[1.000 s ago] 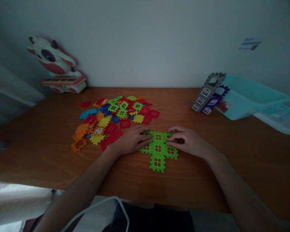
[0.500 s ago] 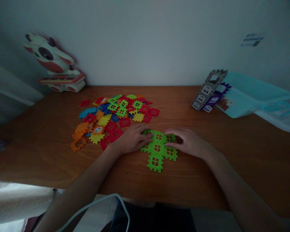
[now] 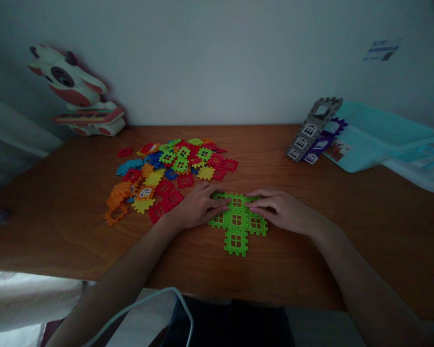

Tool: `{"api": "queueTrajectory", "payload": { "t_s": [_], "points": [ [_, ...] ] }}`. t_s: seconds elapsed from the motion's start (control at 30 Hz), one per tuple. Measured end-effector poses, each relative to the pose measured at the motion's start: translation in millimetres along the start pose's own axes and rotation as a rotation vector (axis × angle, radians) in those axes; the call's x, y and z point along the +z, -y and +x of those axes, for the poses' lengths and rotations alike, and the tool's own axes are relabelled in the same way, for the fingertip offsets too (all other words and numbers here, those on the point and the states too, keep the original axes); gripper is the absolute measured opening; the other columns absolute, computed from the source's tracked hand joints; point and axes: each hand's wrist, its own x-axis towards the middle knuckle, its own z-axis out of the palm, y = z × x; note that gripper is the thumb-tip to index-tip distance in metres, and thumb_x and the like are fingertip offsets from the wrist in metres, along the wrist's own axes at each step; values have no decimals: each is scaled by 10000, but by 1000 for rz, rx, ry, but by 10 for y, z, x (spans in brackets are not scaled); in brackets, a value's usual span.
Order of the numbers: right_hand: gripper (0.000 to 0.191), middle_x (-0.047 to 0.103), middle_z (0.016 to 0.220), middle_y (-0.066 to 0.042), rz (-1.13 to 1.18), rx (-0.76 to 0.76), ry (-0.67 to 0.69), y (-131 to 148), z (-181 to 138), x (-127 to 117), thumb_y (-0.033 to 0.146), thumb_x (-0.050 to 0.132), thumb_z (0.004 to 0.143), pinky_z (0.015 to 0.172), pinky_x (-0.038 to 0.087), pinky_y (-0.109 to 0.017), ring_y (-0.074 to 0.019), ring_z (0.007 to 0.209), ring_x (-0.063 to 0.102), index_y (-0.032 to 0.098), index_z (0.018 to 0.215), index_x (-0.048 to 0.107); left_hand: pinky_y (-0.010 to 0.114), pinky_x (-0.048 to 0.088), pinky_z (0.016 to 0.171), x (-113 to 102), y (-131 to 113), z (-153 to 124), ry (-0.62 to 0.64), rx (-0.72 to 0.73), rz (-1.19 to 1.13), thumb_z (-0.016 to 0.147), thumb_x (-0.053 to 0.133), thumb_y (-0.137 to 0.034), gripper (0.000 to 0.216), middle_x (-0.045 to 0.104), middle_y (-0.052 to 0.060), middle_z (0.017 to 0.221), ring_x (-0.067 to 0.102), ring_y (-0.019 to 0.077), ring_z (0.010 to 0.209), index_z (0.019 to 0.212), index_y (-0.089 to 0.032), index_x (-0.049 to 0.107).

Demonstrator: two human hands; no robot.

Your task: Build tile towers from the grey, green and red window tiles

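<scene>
A loose pile of colourful plastic tiles [image 3: 166, 171] is lying on the wooden table [image 3: 347, 207], left of centre, with a single red tile [image 3: 124, 152] sitting just apart at its far left edge. A cow-shaped toy [image 3: 74, 96] is standing at the back left corner against the wall [image 3: 217, 58]. At the back right, a grey tile tower [image 3: 313, 126] is leaning beside purple tiles [image 3: 320, 144] and a teal box [image 3: 369, 140]. A small label [image 3: 381, 49] is sticking to the wall. A white cable [image 3: 144, 303] is curving below the table's near edge.

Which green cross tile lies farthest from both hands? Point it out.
The bottom tile, nearest the person; left hand and right hand rest on the upper tiles.
</scene>
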Motion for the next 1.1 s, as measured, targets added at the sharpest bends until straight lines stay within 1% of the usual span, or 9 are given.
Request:
{"api": "queueTrajectory", "payload": {
  "t_s": [0.1,0.2,0.3,0.4,0.53,0.63,0.77,0.9,1.1],
  "points": [
    [295,728,1175,-54,55,47,-79,-38,40,71,357,499,1030,985,539,-393,-214,1100,670,263,1217,706,440,515,958,25,16,1,-38,5,-40,1021,529,-384,312,665,101,1231,612,242,1126,1241,-265,716],
    [374,675,1245,-93,-36,69,-134,-61,71,178,430,494,1024,1035,501,-439,-251,1174,617,243,1319,631,441,518,993,60,22,2,-66,34,-61,1009,556,-369,303,673,96,1254,606,243,1163,1238,-253,717],
    [497,597,1365,-130,-185,97,-122,-73,83,248,504,429,1029,1062,458,-526,-304,1263,553,248,1445,519,426,526,1017,106,27,-7,-69,40,-109,1014,550,-353,299,689,77,1268,608,229,1186,1243,-248,711],
    [554,542,1449,-142,-280,139,-75,-81,83,261,552,368,1033,1073,416,-581,-338,1335,494,258,1494,457,422,523,1040,150,40,-17,-50,24,-146,1023,533,-354,310,689,65,1296,612,223,1207,1262,-245,698],
    [555,548,1452,-145,-265,157,-82,-94,77,248,577,368,1027,1082,399,-580,-335,1340,495,243,1448,504,419,512,1045,158,60,-11,-44,9,-174,1017,542,-375,319,689,68,1303,615,226,1203,1256,-236,702],
    [529,608,1374,-150,-186,141,-141,-89,80,235,575,425,1011,1061,434,-557,-324,1275,555,219,1378,562,422,510,1026,120,54,0,-39,-10,-170,1002,565,-407,318,704,75,1256,629,225,1158,1228,-242,715],
    [456,670,1259,-126,-82,111,-197,-53,96,222,549,471,999,1016,491,-533,-306,1178,623,243,1302,621,410,515,1001,66,13,4,-28,-11,-120,1020,527,-397,319,702,85,1214,624,224,1125,1207,-219,713],
    [430,681,1235,-114,-71,86,-204,-24,105,236,541,497,988,1001,513,-526,-303,1155,637,256,1274,646,447,490,1050,53,-12,4,-100,-113,-43,1026,504,-411,391,642,125,1288,580,251,1209,1325,-185,617],
    [384,671,1231,-115,-66,91,-195,-43,103,254,509,505,999,998,516,-522,-294,1144,639,243,1230,656,521,453,1092,23,161,-69,-258,-421,121,983,564,-412,419,547,163,1373,512,309,1287,1329,-175,574]
  ]
}}
